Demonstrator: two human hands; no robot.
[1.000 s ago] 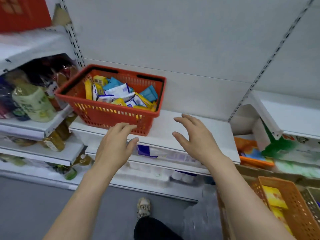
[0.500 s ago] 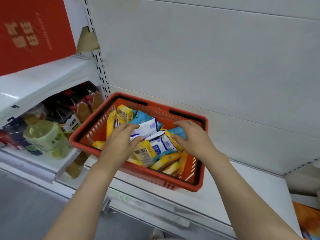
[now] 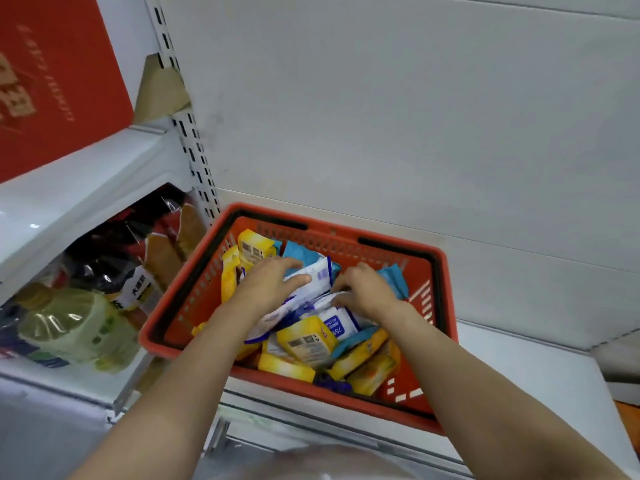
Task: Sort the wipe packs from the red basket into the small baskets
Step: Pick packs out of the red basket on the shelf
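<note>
Fingers of the left hand [image 3: 273, 284] curled over a white wipe pack [image 3: 311, 277]; the right hand [image 3: 365, 289] pinched another white pack [image 3: 329, 301] at three o'clock. Both were inside the red basket [image 3: 436, 306] on the shelf [image 3: 540, 372], yellow packs [image 3: 304, 342] at six o'clock.

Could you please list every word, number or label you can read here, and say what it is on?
"75": white and blue wipe pack in the red basket; the rest is blurred.
Barcodes on yellow packs: digits too small.
Label on the dark bottle: unreadable.
Gold lettering on the red box: blurred.
</note>
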